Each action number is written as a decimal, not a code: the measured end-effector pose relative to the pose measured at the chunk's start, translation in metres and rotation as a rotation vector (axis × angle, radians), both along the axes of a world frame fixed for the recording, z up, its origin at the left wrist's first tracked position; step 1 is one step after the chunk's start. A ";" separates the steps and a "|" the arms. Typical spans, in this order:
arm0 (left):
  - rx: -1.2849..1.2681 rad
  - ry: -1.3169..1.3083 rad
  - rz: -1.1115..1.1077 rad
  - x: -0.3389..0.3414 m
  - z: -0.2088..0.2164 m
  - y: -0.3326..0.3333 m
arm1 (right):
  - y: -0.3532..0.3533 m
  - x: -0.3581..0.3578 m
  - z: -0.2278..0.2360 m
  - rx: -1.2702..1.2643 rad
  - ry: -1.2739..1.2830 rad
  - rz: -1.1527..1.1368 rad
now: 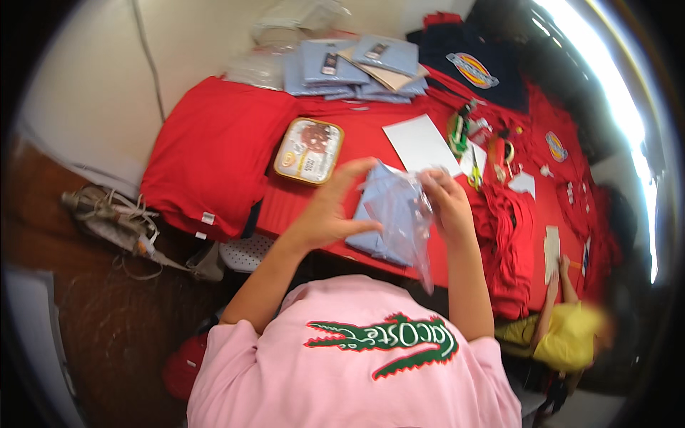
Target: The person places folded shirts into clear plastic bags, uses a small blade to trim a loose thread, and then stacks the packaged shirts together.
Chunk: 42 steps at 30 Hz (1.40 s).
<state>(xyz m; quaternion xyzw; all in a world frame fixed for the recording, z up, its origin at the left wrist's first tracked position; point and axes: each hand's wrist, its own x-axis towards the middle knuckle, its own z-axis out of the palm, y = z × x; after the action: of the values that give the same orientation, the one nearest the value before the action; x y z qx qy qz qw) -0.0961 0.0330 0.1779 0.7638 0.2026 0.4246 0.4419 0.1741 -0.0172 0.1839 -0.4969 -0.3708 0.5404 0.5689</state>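
A folded light-blue garment (376,242) lies at the table's near edge in front of me. Loose clear plastic film (417,239), apparently a bag, covers its right part and hangs crumpled toward me. My right hand (446,203) pinches the film near its upper right corner. At the garment's left side is my left hand (334,207), thumb and fingers spread apart; whether it touches the cloth I cannot tell. Just beyond that hand sits a rectangular tub (308,151) with a gold rim and a printed lid.
Red cloth (214,153) is piled at the left. Packed blue garments (328,68) are stacked at the back. White paper (421,143), yellow scissors (474,171) and tape rolls (503,153) lie right of centre. Folded red garments (506,250) flank a co-worker in yellow (571,339).
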 end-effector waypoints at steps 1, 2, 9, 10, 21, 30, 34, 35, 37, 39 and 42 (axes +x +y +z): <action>0.019 0.040 0.004 0.014 -0.012 -0.008 | -0.006 0.006 -0.003 0.020 -0.014 0.035; -0.138 0.137 -0.102 0.028 -0.008 -0.017 | -0.016 0.013 -0.005 0.033 -0.032 0.059; -1.142 -0.101 -0.169 0.077 -0.072 -0.062 | -0.093 -0.010 0.004 0.635 -0.849 -0.047; -1.259 -0.103 -0.191 0.074 -0.064 -0.061 | -0.105 -0.017 0.002 0.471 -0.941 0.125; -1.088 -0.545 -0.019 -0.041 -0.106 0.183 | -0.012 0.005 -0.061 -0.255 -0.001 0.096; 0.418 0.875 0.683 -0.152 -0.106 0.487 | 0.127 0.046 -0.021 -0.145 -0.129 -0.299; 0.324 1.285 0.493 -0.191 -0.102 0.557 | 0.209 0.062 0.019 -0.094 -0.313 -0.363; 0.261 1.171 0.500 -0.192 -0.093 0.566 | 0.232 0.077 0.025 -0.016 -0.386 -0.427; 0.117 0.855 0.620 -0.199 -0.071 0.575 | 0.285 0.073 0.039 0.161 -0.415 -0.537; -0.041 0.433 0.847 -0.212 -0.059 0.573 | 0.349 0.034 0.072 0.343 -0.395 -0.630; -0.132 -0.095 0.913 -0.225 -0.062 0.589 | 0.423 -0.054 0.106 0.663 -0.532 -0.644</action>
<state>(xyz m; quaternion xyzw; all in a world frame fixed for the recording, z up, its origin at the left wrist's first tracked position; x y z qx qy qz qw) -0.3206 0.6220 0.1161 0.5462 0.5243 0.5965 0.2664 0.1201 0.4056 0.2897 -0.4989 -0.4820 0.0475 0.7187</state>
